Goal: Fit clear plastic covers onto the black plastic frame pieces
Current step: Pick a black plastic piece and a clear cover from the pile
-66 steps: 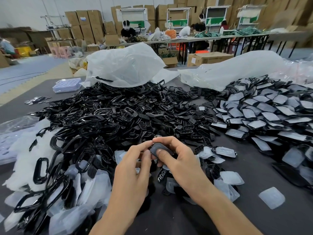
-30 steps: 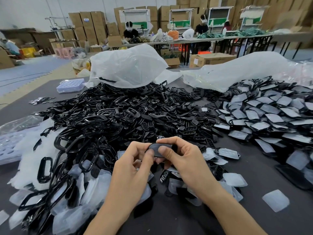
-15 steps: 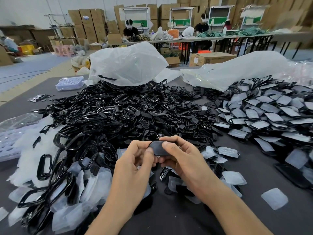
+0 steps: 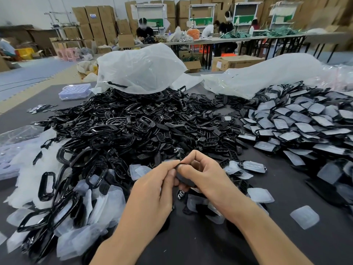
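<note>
Both hands meet low over the surface (image 4: 286, 245), just above the loose clear covers (image 4: 260, 195). Black frame piece (image 4: 184, 178) is pinched betw. them: left hand (image 4: 152, 190) clamps its near edge w/ thumb & fingers (image 4: 168, 169), right hand (image 4: 206, 175) curls round the far side. Looks light, stiff and glossy, prob. slippery, so grip the rims. Can't tell if a cover's seated.

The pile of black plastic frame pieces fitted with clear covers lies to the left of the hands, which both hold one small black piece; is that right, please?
Not quite: the head view shows the pile of black plastic frame pieces fitted with clear covers to the right of the hands. The left hand and right hand do both hold one small black piece.
</note>
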Available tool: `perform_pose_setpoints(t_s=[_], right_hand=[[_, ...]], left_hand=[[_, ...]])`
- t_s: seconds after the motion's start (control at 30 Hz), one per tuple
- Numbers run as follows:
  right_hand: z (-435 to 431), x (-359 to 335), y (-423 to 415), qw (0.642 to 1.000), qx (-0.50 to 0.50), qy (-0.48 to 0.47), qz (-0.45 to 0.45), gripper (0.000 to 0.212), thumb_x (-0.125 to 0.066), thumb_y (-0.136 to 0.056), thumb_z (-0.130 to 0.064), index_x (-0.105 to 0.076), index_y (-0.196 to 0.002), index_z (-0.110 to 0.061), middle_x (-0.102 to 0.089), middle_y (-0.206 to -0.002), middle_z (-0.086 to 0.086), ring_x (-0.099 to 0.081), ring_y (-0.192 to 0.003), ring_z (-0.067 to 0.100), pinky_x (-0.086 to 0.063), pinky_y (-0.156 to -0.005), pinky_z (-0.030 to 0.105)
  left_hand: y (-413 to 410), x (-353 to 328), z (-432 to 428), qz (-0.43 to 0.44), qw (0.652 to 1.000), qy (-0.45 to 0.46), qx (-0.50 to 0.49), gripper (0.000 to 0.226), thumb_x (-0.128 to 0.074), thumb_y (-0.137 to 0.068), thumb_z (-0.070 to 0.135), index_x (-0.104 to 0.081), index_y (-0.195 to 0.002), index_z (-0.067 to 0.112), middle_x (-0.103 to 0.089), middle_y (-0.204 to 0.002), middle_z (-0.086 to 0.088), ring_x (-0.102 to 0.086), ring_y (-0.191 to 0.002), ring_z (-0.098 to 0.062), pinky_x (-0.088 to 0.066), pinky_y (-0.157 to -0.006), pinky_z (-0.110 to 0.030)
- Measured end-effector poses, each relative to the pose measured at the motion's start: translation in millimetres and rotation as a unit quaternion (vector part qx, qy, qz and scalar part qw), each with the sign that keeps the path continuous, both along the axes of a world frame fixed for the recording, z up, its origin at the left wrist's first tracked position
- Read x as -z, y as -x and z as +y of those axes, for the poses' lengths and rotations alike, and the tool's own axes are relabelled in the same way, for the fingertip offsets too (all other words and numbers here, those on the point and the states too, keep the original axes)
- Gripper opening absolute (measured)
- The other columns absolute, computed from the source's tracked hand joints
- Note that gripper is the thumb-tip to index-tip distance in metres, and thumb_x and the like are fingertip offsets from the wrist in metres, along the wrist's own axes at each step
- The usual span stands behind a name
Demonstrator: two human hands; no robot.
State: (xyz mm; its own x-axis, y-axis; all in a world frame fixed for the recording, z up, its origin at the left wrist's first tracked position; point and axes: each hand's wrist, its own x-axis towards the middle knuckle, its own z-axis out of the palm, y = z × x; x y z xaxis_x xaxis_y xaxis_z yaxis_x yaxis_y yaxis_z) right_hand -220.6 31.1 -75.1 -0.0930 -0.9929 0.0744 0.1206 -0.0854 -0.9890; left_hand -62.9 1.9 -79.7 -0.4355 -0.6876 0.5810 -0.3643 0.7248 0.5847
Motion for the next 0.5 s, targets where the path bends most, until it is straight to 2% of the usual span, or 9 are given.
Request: perform_pose_setpoints(t_s=[0.1, 0.17, 0.23, 0.3, 0.4, 0.5], right_hand=[[-1.0, -0.1, -1.3, 0.999, 0.032, -0.002, -0.006, 0.014, -0.064, -0.083, -0.020, -0.055, -0.073, -0.022, -0.058, -0.076, 0.010, -0.056, -0.070, 0.018, -0.052, -0.064, 0.024], [-1.9, -0.4, -1.3, 0.998, 0.048, 0.003, -0.031, 0.018, -0.063, -0.083, -0.021, -0.052, -0.069, -0.024, -0.057, -0.074, 0.005, -0.056, -0.070, 0.014, -0.053, -0.066, 0.023], [-2.3, -1.4, -0.9, 0.995, 0.068, 0.008, -0.071, 0.024, -0.064, -0.082, -0.020, -0.050, -0.064, -0.026, -0.054, -0.065, -0.002, -0.053, -0.062, 0.011, -0.052, -0.064, 0.021], [-2.6, -1.5, -1.0, 0.992, 0.089, 0.009, -0.087, 0.027, -0.066, -0.081, -0.022, -0.050, -0.061, -0.028, -0.050, -0.061, -0.005, -0.048, -0.058, 0.009, -0.049, -0.063, 0.022], [-3.2, 0.2, -1.1, 0.991, 0.118, 0.004, -0.056, 0.029, -0.067, -0.082, -0.025, -0.048, -0.061, -0.031, -0.046, -0.061, -0.008, -0.044, -0.055, 0.006, -0.042, -0.059, 0.022], [-3.0, 2.3, 1.7, 0.989, 0.127, -0.001, -0.078, 0.034, -0.066, -0.089, -0.014, -0.050, -0.063, -0.028, -0.054, -0.064, -0.001, -0.059, -0.058, 0.012, -0.047, -0.051, 0.021]], left_hand=[[-1.5, 0.7, 2.8, -0.028, 1.000, 0.006, 0.007, 0.033, -0.038, -0.103, 0.041, -0.051, -0.134, 0.043, -0.062, -0.102, 0.031, -0.060, -0.090, 0.011, -0.038, -0.071, 0.000], [-1.2, 1.1, 3.0, -0.055, 0.998, 0.041, 0.003, 0.036, -0.038, -0.103, 0.038, -0.048, -0.138, 0.037, -0.059, -0.107, 0.029, -0.056, -0.094, 0.011, -0.039, -0.077, -0.003], [-1.1, 0.5, 2.2, -0.077, 0.991, 0.106, -0.001, 0.035, -0.041, -0.103, 0.028, -0.051, -0.136, 0.026, -0.061, -0.099, 0.019, -0.058, -0.088, 0.002, -0.045, -0.076, -0.013], [-1.0, 1.1, 1.2, -0.100, 0.984, 0.148, 0.002, 0.031, -0.043, -0.101, 0.022, -0.053, -0.130, 0.023, -0.061, -0.092, 0.013, -0.059, -0.082, -0.009, -0.047, -0.070, -0.024], [1.1, 3.8, 3.7, -0.134, 0.978, 0.158, 0.031, 0.030, -0.045, -0.098, 0.019, -0.056, -0.127, 0.024, -0.061, -0.092, 0.013, -0.057, -0.080, -0.010, -0.042, -0.070, -0.019], [7.4, 7.2, 10.2, -0.156, 0.976, 0.135, 0.067, 0.039, -0.046, -0.094, 0.018, -0.054, -0.131, 0.027, -0.064, -0.091, 0.014, -0.057, -0.076, -0.007, -0.043, -0.065, -0.020]])
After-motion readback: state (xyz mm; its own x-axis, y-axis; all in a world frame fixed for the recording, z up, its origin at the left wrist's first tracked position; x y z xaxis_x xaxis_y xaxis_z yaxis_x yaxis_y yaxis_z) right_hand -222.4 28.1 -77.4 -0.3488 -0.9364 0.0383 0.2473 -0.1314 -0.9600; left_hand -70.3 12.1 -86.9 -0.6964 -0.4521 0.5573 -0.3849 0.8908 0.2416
